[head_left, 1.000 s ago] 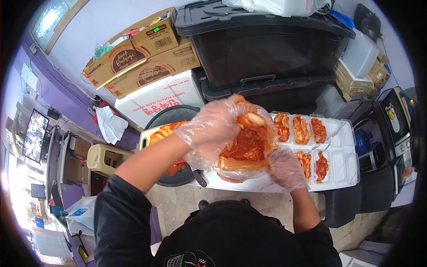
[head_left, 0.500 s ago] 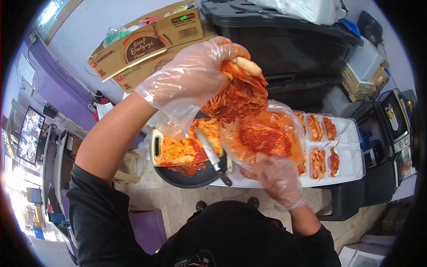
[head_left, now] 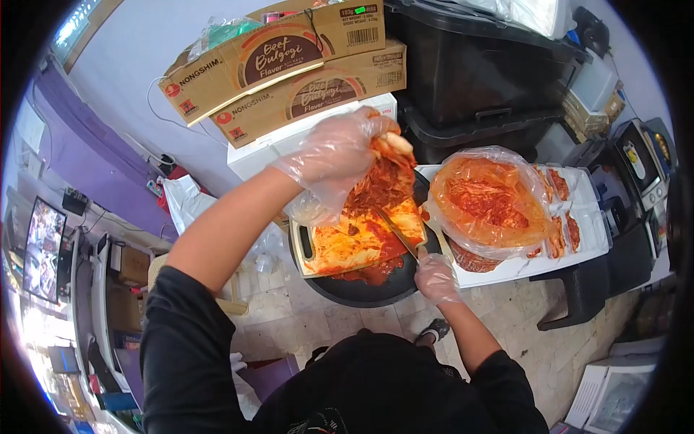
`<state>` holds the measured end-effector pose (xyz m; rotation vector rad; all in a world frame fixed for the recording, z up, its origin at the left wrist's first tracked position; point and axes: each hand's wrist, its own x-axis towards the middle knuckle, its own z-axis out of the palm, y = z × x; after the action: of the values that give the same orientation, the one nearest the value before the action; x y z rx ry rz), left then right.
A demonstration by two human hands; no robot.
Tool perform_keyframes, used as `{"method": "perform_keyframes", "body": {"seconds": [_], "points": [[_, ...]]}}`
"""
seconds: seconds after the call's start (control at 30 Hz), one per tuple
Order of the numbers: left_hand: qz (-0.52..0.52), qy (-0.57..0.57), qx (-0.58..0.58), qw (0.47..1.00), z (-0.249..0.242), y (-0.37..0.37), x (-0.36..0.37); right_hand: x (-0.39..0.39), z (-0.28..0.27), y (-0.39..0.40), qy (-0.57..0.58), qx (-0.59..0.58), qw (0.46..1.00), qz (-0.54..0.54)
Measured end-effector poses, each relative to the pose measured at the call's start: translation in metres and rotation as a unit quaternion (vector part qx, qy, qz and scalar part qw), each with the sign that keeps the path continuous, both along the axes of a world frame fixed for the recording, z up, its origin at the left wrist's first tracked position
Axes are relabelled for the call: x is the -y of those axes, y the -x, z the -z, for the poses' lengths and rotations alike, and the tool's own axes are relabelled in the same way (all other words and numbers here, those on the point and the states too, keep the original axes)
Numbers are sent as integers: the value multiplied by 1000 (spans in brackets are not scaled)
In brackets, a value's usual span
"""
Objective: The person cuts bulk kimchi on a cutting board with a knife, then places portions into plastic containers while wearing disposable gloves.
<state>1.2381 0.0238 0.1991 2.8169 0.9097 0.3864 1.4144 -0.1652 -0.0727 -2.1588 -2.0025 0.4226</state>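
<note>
My left hand (head_left: 340,148), in a clear plastic glove, grips a head of kimchi cabbage (head_left: 379,181) by its white stem end. The red leaves hang down to the cutting board (head_left: 329,253), which is stained with red sauce. My gloved right hand (head_left: 436,278) is closed round the handle of a knife (head_left: 396,231). Its blade slants up and left over the board, the tip near the hanging leaves. Under the board is a round black pan (head_left: 336,291) with red sauce in it. To the right, an open plastic bag (head_left: 442,195) holds more kimchi (head_left: 491,206).
White compartment trays (head_left: 589,217) with kimchi portions stand right of the bag on a white table (head_left: 484,278). Behind are cardboard boxes (head_left: 289,50) and large black bins (head_left: 477,72). A microwave (head_left: 640,163) is at far right, a monitor (head_left: 43,249) at left.
My right hand has left the bag and taken hold of the knife that lay on the board. My left hand has brought the kimchi cabbage over the board. The view has shifted.
</note>
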Motion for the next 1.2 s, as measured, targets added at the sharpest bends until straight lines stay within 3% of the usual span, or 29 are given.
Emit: {"method": "perform_keyframes", "body": {"seconds": [0.3, 0.43, 0.5, 0.57, 0.67, 0.77, 0.9, 1.0, 1.1, 1.2], "points": [[-28, 52, 17, 998, 56, 11, -19, 67, -125, 9, 143, 32, 988, 47], [-21, 83, 46, 995, 63, 3, -19, 66, -123, 13, 131, 8, 991, -11], [-25, 93, 60, 994, 74, -2, -18, 55, -117, 31, 135, -60, 988, -32], [-18, 90, 132, 987, 90, -6, -21, 40, -98, 45, 155, -104, 982, -23], [-15, 79, 142, 987, 104, 2, -13, 22, -70, 56, 74, -201, 977, 16], [1, 71, 161, 984, 142, 27, -11, 16, -76, 53, 77, -232, 966, 84], [2, 63, 183, 981, 198, 77, -1, 27, -77, 46, 118, -228, 962, 91], [14, -3, 262, 965, 237, 105, 10, 33, -70, 40, 94, -199, 973, 72], [-24, 14, 293, 956, 289, 129, 22, 37, -69, 27, 45, -146, 988, 10], [-127, 48, 284, 949, 309, 138, 34, 38, -98, 13, 109, -143, 984, -4]]}}
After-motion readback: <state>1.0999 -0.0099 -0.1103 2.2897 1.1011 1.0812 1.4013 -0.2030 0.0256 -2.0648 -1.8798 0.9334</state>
